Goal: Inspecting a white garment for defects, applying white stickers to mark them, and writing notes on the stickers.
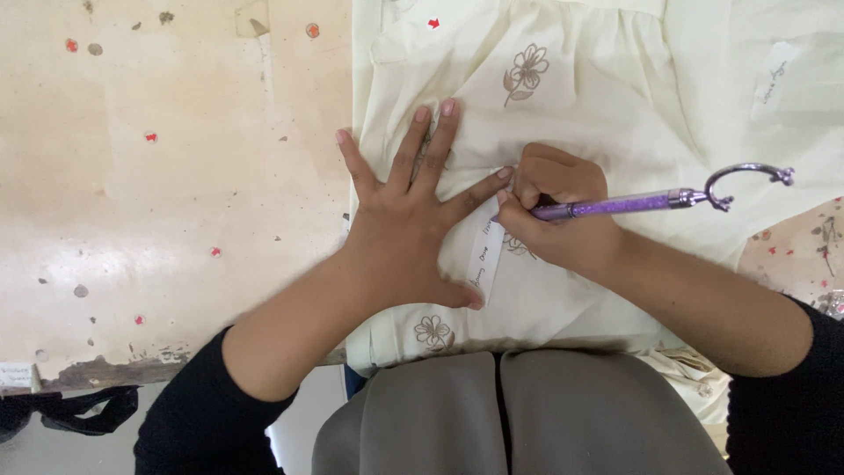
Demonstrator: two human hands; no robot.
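Observation:
My left hand (406, 230) lies flat with fingers spread on a cream garment (607, 97) embroidered with brown flowers. Its thumb and forefinger frame a small white paper label (486, 255) that carries handwriting. My right hand (557, 214) grips a purple glitter pen (615, 208) with a curled silver hook at its end; the pen tip rests at the top of the label. Both sleeves are black.
The garment lies on a worn, stained beige table (167, 202) with small red specks. A second white label (775, 75) sits on the cloth at upper right. Grey trousers (519, 413) fill the bottom centre. A dark strap (88, 412) hangs below the table's front edge.

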